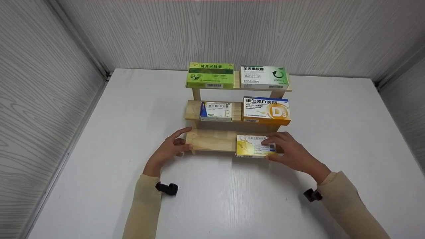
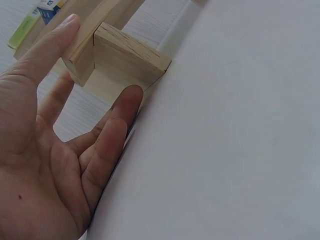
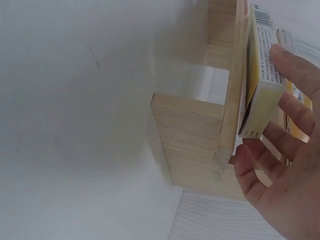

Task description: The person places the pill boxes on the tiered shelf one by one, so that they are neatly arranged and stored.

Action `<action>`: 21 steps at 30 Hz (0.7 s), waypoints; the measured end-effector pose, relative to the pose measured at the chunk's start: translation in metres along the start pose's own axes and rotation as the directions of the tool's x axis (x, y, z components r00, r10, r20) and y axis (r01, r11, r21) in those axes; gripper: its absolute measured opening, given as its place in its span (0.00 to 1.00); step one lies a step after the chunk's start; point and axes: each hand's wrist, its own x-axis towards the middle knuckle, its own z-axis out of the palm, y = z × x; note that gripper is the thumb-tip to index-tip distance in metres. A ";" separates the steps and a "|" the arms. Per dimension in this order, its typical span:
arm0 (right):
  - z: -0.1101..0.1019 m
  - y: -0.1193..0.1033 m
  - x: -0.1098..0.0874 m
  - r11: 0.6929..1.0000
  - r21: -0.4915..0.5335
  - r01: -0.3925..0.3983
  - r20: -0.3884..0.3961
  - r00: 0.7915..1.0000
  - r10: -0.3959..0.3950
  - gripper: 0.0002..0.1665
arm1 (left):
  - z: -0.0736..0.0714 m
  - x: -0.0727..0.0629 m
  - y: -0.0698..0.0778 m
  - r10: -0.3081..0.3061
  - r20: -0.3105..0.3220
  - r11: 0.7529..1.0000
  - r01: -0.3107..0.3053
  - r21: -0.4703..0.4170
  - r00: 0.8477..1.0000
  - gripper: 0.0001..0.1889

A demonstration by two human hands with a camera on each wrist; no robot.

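A three-tier wooden display rack (image 1: 212, 141) stands on the white table. At its lower left end, my left hand (image 1: 169, 147) grips the bottom shelf between thumb and index finger. The left wrist view shows the thumb (image 2: 55, 42) on the shelf's front edge, with the other fingers loosely bent beside the rack's leg (image 2: 132, 50). On the right half of that shelf lies a white and yellow medicine box (image 1: 247, 149), tilted back. My right hand (image 1: 292, 151) holds this box by its right end, thumb at the lower edge and fingers over its face.
The middle shelf bears a small white vitamin E box (image 1: 215, 111) and a larger white and orange vitamin D box (image 1: 265, 109). Up on the top shelf are a green medicine box (image 1: 211, 75) and a white and green one (image 1: 264, 77). Grey wood-grain panels (image 1: 232, 33) enclose the table.
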 end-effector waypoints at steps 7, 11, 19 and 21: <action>-0.001 0.002 0.004 0.998 -0.039 -0.042 0.005 0.999 0.043 0.27 | 0.000 0.001 0.000 -0.002 -0.009 1.000 0.002 0.010 1.000 0.38; -0.004 0.003 0.005 0.997 -0.055 -0.058 0.019 0.998 0.059 0.28 | 0.000 0.002 -0.002 -0.012 -0.017 1.000 0.013 0.026 1.000 0.37; -0.006 0.001 0.004 0.996 -0.057 -0.070 0.042 0.997 0.072 0.28 | -0.002 0.018 -0.028 -0.009 -0.028 1.000 0.010 0.006 1.000 0.38; -0.007 0.001 0.004 0.996 -0.061 -0.065 0.043 0.997 0.068 0.28 | -0.002 0.018 -0.028 -0.009 -0.031 1.000 0.009 0.005 0.999 0.38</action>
